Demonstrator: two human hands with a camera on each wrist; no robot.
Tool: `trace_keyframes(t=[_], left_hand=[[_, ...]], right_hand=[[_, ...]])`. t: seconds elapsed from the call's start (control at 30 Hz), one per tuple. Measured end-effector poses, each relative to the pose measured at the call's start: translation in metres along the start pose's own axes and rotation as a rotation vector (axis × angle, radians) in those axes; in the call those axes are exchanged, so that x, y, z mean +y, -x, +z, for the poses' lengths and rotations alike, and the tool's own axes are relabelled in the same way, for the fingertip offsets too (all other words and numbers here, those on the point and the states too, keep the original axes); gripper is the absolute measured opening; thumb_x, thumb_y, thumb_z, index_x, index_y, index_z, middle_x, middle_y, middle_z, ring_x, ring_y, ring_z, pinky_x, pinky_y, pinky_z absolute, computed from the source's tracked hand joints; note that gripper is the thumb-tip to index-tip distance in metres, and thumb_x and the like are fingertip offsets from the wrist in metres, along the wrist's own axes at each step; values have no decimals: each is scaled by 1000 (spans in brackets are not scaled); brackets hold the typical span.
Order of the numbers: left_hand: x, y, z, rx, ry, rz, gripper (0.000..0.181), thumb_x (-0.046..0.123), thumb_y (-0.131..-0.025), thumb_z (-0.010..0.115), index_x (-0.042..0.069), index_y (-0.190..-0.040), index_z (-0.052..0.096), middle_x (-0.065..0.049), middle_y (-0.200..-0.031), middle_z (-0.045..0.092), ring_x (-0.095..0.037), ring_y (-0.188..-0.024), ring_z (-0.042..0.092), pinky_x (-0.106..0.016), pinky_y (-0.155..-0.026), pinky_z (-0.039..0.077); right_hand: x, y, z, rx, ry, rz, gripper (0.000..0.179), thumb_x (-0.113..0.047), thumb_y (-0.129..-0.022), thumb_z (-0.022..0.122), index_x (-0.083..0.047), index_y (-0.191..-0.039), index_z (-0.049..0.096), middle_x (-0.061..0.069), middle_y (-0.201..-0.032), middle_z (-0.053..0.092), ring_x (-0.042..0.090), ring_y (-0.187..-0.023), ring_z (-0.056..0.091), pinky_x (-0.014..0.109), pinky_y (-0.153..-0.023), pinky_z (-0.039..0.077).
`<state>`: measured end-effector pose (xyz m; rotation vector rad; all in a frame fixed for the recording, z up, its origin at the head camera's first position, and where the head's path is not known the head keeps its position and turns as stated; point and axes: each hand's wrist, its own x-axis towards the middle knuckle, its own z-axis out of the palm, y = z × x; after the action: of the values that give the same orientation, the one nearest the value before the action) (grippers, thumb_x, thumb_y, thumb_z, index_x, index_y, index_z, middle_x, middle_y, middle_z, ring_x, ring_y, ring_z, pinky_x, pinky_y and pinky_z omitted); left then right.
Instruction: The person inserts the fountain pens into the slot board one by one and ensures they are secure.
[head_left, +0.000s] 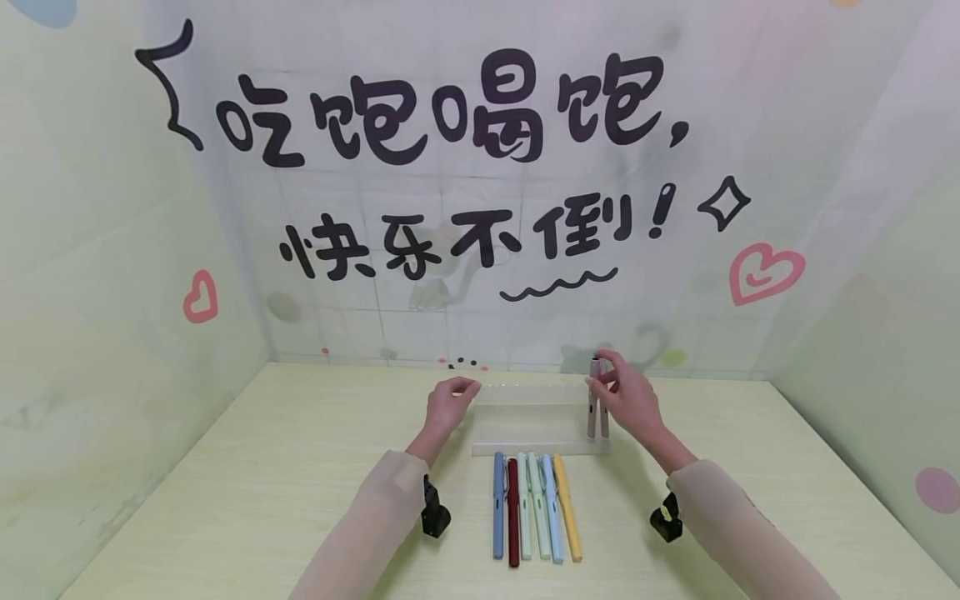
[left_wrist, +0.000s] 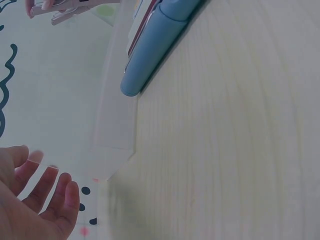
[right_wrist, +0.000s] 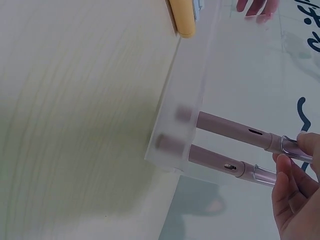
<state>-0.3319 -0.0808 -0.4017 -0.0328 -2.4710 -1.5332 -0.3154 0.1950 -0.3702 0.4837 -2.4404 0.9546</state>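
A clear pen stand with a frosted front lip stands on the table. My left hand pinches its upper left corner between thumb and fingertips; in the left wrist view the left hand has its other fingers spread behind the clear sheet. At the stand's right end, my right hand pinches the cap of a mauve pen, whose lower end is behind the lip. Beside it a second mauve pen leans in the stand, close under the right fingers.
In front of the stand several pens lie side by side: a blue pen, a dark red pen, two pale green pens, a light blue pen and a yellow pen. A printed backdrop rises behind the table.
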Motion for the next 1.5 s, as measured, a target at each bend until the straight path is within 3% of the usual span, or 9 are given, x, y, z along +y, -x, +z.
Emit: trace_keyframes(t=[0.63, 0.83, 1.07, 1.5], left_hand=[[0, -1, 1, 3, -13, -6, 23, 22, -87, 56, 3, -98, 64, -7, -91, 61, -23, -85, 57, -35, -70, 46], [1, 0, 1, 5, -10, -7, 23, 22, -87, 57, 3, -97, 64, -7, -92, 61, -24, -85, 57, -35, -71, 46], [1, 0, 1, 2, -12, -1, 23, 21, -87, 57, 2, -97, 64, -8, -91, 61, -24, -84, 57, -35, -71, 46], [0, 0, 1, 7, -6, -6, 23, 22, -86, 57, 2, -96, 65, -8, -92, 62, -24, -84, 56, -35, -70, 45]], right_hand=[[4, 1, -1, 1, 22, -38, 29, -14, -86, 57, -9, -114, 51, 10, -82, 63, 13, -53, 49, 28, -44, 39], [6, -2, -3, 32, 48, -77, 25, -9, -85, 57, -5, -110, 57, 1, -66, 53, 10, -47, 41, 27, -40, 34], [11, -5, -3, -7, 61, -24, 28, -12, -85, 58, -5, -112, 57, -4, -49, 39, 7, -40, 31, 27, -38, 27], [14, -13, -2, -59, 90, 33, 32, -13, -85, 58, -3, -115, 55, -2, -48, 39, 13, -40, 31, 26, -38, 24]])
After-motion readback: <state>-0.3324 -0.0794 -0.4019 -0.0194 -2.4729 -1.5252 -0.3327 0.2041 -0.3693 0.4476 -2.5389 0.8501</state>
